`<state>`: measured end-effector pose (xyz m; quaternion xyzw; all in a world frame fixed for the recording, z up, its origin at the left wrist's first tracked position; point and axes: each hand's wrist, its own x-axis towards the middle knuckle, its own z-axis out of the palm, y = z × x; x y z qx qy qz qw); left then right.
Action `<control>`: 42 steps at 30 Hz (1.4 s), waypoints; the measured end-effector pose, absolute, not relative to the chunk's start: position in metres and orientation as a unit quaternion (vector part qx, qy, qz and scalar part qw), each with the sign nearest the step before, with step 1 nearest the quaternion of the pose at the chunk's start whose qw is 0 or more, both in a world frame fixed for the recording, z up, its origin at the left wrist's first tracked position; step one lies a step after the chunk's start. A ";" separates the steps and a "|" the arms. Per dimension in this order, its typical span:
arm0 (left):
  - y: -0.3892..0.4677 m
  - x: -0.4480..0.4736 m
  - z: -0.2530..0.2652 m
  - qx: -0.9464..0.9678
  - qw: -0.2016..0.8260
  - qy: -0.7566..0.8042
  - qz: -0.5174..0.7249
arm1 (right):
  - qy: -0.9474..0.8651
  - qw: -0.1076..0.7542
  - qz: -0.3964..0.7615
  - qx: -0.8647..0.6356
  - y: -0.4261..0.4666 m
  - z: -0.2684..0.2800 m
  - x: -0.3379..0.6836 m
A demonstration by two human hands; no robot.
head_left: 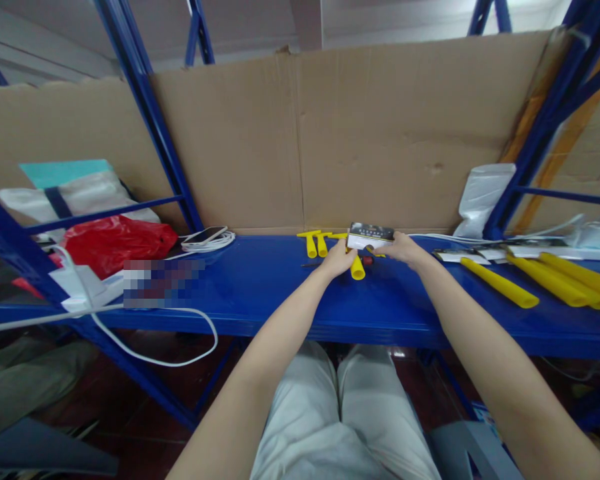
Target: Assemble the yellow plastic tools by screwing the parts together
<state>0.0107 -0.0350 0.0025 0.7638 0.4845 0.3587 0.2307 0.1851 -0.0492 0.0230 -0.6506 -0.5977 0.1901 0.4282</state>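
Near the middle of the shelf [270, 293], a packet [373, 235] is held between the left hand [340, 260] and the right hand [400, 248], with a handle [358, 269] just in front of it and several small T-pieces [311, 244] on the shelf to its left. Well to the right lie long handles [500, 283], with a pouch [484, 200] behind them in the rear corner; at the rear left is a phone [207, 235] beside a coiled cable [224, 240], with a bag [117, 243] farther left. Behind everything stands a cardboard panel [370, 133], while the person's knees [365, 380] are before the shelf's front edge
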 end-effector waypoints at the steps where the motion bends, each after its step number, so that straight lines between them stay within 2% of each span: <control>1: -0.035 0.011 0.002 0.764 0.234 0.481 0.362 | -0.604 0.427 0.193 -0.644 -0.048 0.022 0.186; 6: -0.036 0.010 0.003 0.756 0.226 0.488 0.373 | -0.640 0.450 0.219 -0.583 -0.048 0.023 0.187; 11: -0.032 0.009 0.003 0.729 0.215 0.538 0.365 | -0.601 0.505 0.195 -0.588 -0.048 0.027 0.185; 16: -0.021 0.009 -0.005 0.688 0.273 0.563 0.368 | -0.571 0.538 0.181 -0.594 -0.044 0.025 0.189; 22: -0.022 0.015 -0.007 0.612 0.371 0.540 0.443 | -0.524 0.604 0.259 -0.542 -0.044 0.024 0.188; 28: -0.016 0.017 -0.013 0.580 0.378 0.535 0.484 | -0.489 0.653 0.284 -0.504 -0.038 0.024 0.187; 36: -0.012 0.016 -0.014 0.546 0.463 0.459 0.526 | -0.460 0.673 0.269 -0.513 -0.031 0.025 0.189; 42: -0.016 0.012 -0.003 0.488 0.444 0.435 0.613 | -0.508 0.682 0.186 -0.493 -0.015 0.015 0.200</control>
